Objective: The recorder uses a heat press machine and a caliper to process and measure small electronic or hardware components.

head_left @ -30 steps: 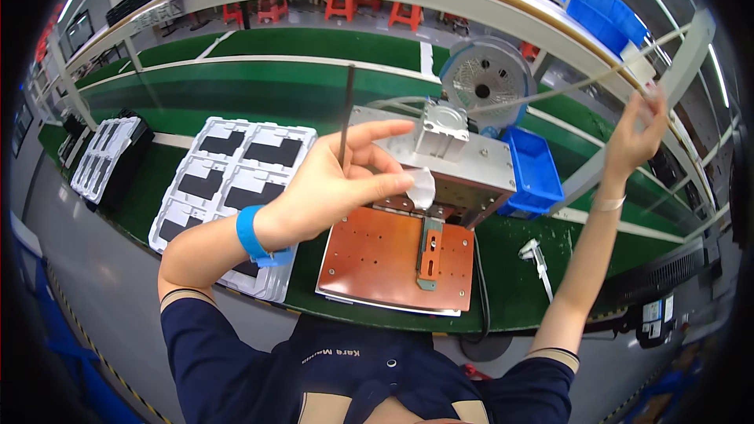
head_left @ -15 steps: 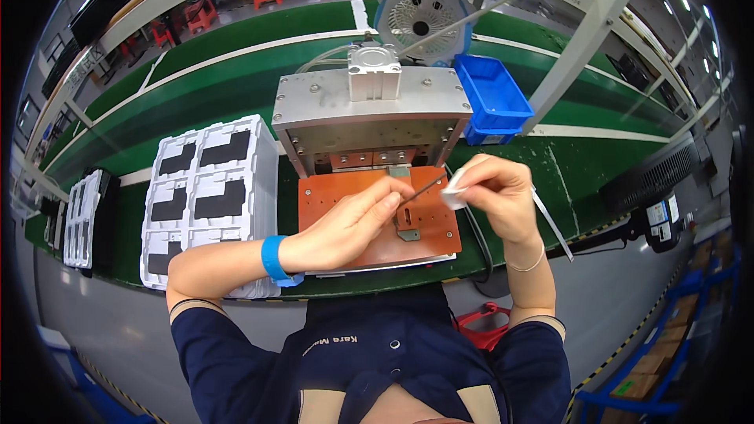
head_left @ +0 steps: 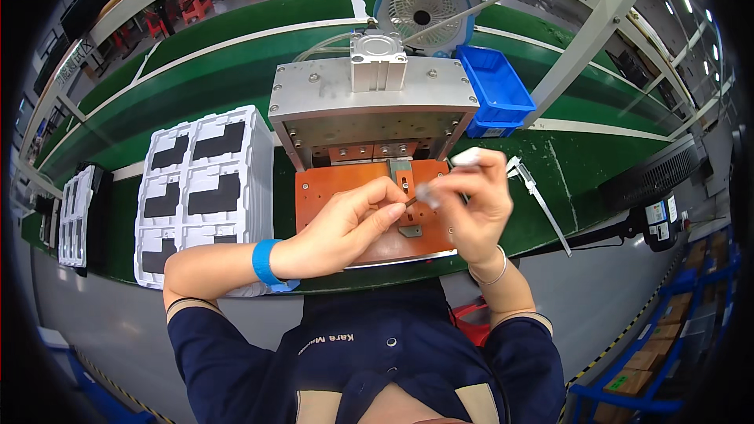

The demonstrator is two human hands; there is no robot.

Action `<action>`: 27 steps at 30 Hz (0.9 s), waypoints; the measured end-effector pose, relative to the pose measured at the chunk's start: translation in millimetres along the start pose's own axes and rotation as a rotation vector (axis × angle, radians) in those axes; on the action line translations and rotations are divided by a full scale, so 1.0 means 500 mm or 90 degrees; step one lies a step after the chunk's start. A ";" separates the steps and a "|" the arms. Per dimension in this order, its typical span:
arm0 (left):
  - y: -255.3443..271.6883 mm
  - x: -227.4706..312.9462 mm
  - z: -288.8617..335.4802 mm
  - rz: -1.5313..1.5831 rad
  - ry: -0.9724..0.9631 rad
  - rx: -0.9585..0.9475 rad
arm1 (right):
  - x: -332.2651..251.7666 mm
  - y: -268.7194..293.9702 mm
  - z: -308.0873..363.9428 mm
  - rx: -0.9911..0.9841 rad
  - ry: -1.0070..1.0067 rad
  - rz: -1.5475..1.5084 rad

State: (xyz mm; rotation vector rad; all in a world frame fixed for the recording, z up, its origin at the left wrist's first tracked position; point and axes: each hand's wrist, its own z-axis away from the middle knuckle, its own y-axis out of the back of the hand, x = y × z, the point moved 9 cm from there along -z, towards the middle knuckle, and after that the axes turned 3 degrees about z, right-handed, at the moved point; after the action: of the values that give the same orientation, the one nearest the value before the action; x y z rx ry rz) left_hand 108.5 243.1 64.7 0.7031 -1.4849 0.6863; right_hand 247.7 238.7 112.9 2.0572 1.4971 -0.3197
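Note:
My left hand point(head_left: 345, 229), with a blue band at its wrist, is closed in a pinch on a thin dark strip point(head_left: 411, 202) above the orange plate. Beside its fingertips, my right hand point(head_left: 475, 204) is smeared by motion. White patches show at two of its fingertips, one of them close to the strip; whether they are coverings or a held piece I cannot make out. The orange fixture plate point(head_left: 314, 184) carries small metal blocks and screws, partly hidden by my hands. Behind it stands a metal press point(head_left: 373, 102) with a cylinder on top.
Stacked white trays point(head_left: 263, 188) with black L-shaped pieces stand left of the press. A blue bin point(head_left: 499, 90) and a fan point(head_left: 424, 12) are behind it. A caliper point(head_left: 542, 204) lies right on the green bench. A black fan point(head_left: 652, 173) stands at far right.
My right hand has moved left and nearer to my left hand, its fingers now blurred. My left hand keeps its pinch on the strip. The caliper's jaws have come into sight.

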 end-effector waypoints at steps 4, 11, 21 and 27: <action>-0.004 -0.004 0.002 0.036 0.007 0.009 | 0.054 0.119 -0.013 0.301 -0.136 -0.198; 0.020 0.045 -0.004 -0.189 -0.156 0.119 | -0.010 -0.006 0.004 -0.065 -0.030 0.082; -0.010 0.109 0.034 -0.713 -0.460 0.224 | -0.039 -0.001 -0.007 -0.051 -0.021 0.132; -0.043 0.120 0.066 -0.993 -0.635 0.240 | 0.000 0.073 -0.015 0.091 -0.085 0.321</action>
State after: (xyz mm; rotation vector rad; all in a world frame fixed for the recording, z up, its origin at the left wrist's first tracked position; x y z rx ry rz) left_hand 102.9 202.7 123.7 2.3053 -1.0808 -0.7432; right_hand 280.7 235.3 130.0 2.3853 0.8575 -0.3594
